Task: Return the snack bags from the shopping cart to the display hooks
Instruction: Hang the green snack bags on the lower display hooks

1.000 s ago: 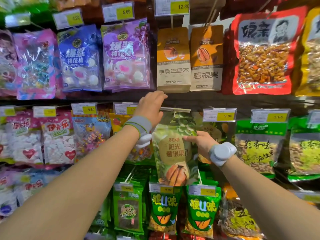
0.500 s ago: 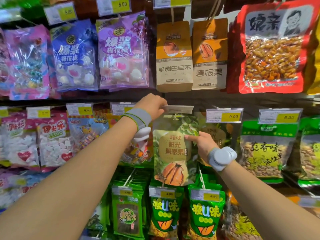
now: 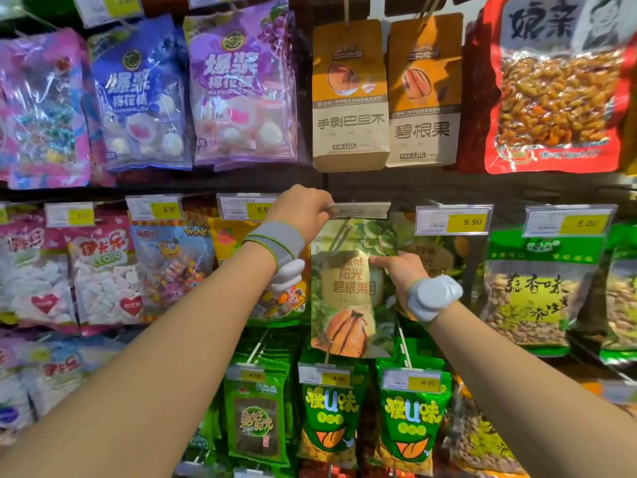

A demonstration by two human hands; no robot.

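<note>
A green pecan snack bag (image 3: 348, 291) hangs upright in the middle row of the display, its top just under a flipped-up price tag holder (image 3: 358, 210). My left hand (image 3: 303, 210) pinches the left end of that tag holder and holds it lifted. My right hand (image 3: 401, 270) grips the bag's right edge at mid-height, thumb on the front. The hook itself is mostly hidden behind the bag's top and the tag. More bags of the same kind (image 3: 431, 257) hang behind my right hand.
Marshmallow bags (image 3: 241, 91) and brown nut pouches (image 3: 350, 94) hang in the row above. Green peanut bags (image 3: 537, 288) hang to the right under a 5.00 tag. Green snack bags (image 3: 331, 408) fill the row below. Candy bags (image 3: 103, 270) crowd the left.
The view has shifted slightly closer and up. My right hand has slid a little higher on the bag's edge. My left hand still holds the tag holder lifted.
</note>
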